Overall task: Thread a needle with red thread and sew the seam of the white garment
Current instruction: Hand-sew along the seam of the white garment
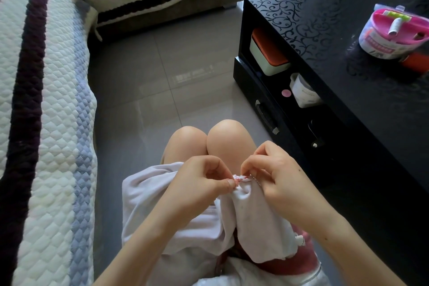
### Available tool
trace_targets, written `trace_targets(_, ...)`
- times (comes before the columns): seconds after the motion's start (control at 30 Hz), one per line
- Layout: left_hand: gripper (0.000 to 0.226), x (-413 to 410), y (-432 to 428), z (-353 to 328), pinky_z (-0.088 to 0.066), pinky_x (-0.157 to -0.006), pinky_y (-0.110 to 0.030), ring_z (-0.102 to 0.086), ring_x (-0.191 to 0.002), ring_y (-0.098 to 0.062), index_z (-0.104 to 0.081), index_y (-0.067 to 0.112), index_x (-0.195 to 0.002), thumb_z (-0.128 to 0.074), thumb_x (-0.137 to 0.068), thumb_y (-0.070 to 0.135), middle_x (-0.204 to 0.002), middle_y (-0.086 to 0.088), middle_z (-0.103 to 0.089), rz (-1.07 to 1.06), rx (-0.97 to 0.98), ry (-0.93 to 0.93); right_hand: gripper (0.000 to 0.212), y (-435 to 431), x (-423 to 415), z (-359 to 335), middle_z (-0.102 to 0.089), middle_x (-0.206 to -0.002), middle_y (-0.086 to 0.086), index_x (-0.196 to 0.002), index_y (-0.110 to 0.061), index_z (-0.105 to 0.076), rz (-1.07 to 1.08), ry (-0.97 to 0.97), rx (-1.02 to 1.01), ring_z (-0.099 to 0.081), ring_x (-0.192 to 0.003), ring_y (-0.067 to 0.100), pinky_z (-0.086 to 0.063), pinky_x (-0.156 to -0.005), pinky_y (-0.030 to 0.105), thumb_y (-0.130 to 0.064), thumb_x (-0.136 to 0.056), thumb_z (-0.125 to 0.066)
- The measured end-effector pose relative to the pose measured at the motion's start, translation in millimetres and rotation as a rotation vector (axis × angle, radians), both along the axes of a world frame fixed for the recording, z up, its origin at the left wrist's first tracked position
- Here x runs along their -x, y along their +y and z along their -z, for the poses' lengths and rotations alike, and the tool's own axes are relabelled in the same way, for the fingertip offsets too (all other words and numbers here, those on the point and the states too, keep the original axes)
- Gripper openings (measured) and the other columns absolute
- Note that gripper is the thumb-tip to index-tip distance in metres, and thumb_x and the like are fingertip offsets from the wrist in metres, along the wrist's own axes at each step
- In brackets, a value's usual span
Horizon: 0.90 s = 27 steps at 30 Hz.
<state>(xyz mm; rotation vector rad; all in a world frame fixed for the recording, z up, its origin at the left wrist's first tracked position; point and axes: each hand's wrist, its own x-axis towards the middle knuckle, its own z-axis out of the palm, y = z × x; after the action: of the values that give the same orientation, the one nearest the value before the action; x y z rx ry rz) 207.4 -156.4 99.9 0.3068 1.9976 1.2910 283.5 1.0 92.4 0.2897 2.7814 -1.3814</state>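
Over the person's lap, near the lower middle of the scene, the soft white fabric garment (250,220) lies bunched across the thighs, with its seam edge lifted between the two hands. The left hand (199,183) is curled, thumb and forefinger pinching the fabric just left of a short run of red thread stitches (239,177). The right hand (276,176) is curled too, its fingertips pinching the seam just right of those stitches. The needle is too fine to make out, so I cannot tell which hand has it. The step in hand looks like working stitches along the seam. To do it well, the two pinches should hold the edge flat and lightly taut, so that each stitch enters close to the edge and beside the one before it. The cloth looks puckered around the red stitches, so the thread wants drawing through only until snug, then smoothing along the seam with the left thumb. The left fingertips sit very near where a point would come out and are best kept just behind the fold. Well apart, on the glossy black patterned table (348,81) at far right, stands a round pink plastic sewing kit tub (392,32), for when more thread is needed.
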Motion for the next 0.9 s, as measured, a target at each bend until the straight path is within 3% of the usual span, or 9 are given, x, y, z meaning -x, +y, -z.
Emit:
trace_targets(0.2, 0.018, 0.5, -0.3, -1.0, -0.043, -0.061, -0.028, -0.055, -0.062, -0.007, -0.067, 0.009, -0.068, -0.067, -0.064, 0.026, -0.064, 0.002, -0.065, 0.002, -0.018, -0.015, 0.028, 1.3, 0.8, 1.6, -0.050, -0.084, -0.005, -0.077, -0.020, -0.071, 0.004, -0.015, 0.109, -0.052, -0.084, 0.009, -0.038, -0.072, 0.011, 0.002, -0.086, -0.057)
trace_targets(0.37, 0.012, 3.0, -1.9, -1.0, -0.042, -0.068, -0.031, -0.057, -0.070, -0.012, -0.069, 0.012, -0.066, -0.071, -0.066, 0.024, -0.071, -0.006, -0.067, -0.011, -0.111, -0.145, 0.030, 4.8, 1.8, 0.2, -0.057, -0.084, -0.004, -0.076, -0.026, -0.071, -0.035, -0.044, 0.312, -0.057, -0.081, 0.013, -0.045, -0.075, 0.024, -0.003, -0.090, -0.058)
trace_targets(0.47, 0.012, 5.7, -1.8, -0.6, -0.045, -0.069, -0.024, -0.059, -0.071, -0.012, -0.069, 0.008, -0.071, -0.071, -0.066, 0.019, -0.072, -0.006, -0.067, -0.027, -0.181, -0.214, 0.023, 6.7, 0.9, 0.8, -0.064, -0.082, -0.002, -0.078, -0.019, -0.072, -0.022, -0.007, 0.465, -0.061, -0.078, 0.019, -0.048, -0.072, 0.030, -0.002, -0.090, -0.060)
trace_targets(0.6, 0.014, 3.8, -0.4, 1.6, -0.045, -0.070, -0.025, -0.059, -0.073, -0.016, -0.069, 0.005, -0.075, -0.071, -0.068, 0.016, -0.074, -0.010, -0.066, -0.044, -0.234, -0.279, 0.010, -0.1, -4.2, 5.8, -0.063, -0.075, -0.003, -0.090, -0.012, -0.066, 0.076, 0.039, 0.611, -0.059, -0.073, 0.011, -0.049, -0.069, 0.024, -0.003, -0.088, -0.064)
trace_targets(0.67, 0.007, 1.4, 1.6, 1.4, -0.043, -0.069, -0.026, -0.058, -0.072, -0.016, -0.070, 0.010, -0.072, -0.071, -0.068, 0.015, -0.072, -0.009, -0.064, -0.050, -0.252, -0.316, 0.013, -5.2, -6.9, 7.5, -0.062, -0.077, -0.004, -0.100, -0.015, -0.067, 0.095, 0.057, 0.661, -0.059, -0.076, 0.009, -0.050, -0.074, 0.022, -0.011, -0.089, -0.060)
trace_targets(0.77, 0.003, -0.8, 2.7, 1.4, -0.047, -0.067, -0.022, -0.060, -0.068, -0.014, -0.071, 0.015, -0.068, -0.070, -0.068, 0.012, -0.071, -0.006, -0.066, -0.058, -0.300, -0.367, 0.024, -11.6, -10.6, 8.7, -0.067, -0.093, 0.001, -0.101, -0.019, -0.069, 0.056, 0.052, 0.683, -0.063, -0.089, 0.014, -0.050, -0.081, 0.024, -0.017, -0.090, -0.048)
trace_targets(0.9, 0.007, -2.5, 1.6, 0.4, -0.051, -0.067, -0.021, -0.065, -0.070, -0.015, -0.073, 0.013, -0.068, -0.068, -0.069, 0.008, -0.073, -0.009, -0.069, -0.028, -0.342, -0.382, 0.021, -19.4, -14.9, 6.3, -0.057, -0.085, 0.013, -0.093, -0.021, -0.066, 0.038, 0.056, 0.733, -0.050, -0.075, 0.033, -0.041, -0.071, 0.034, -0.033, -0.091, -0.049)
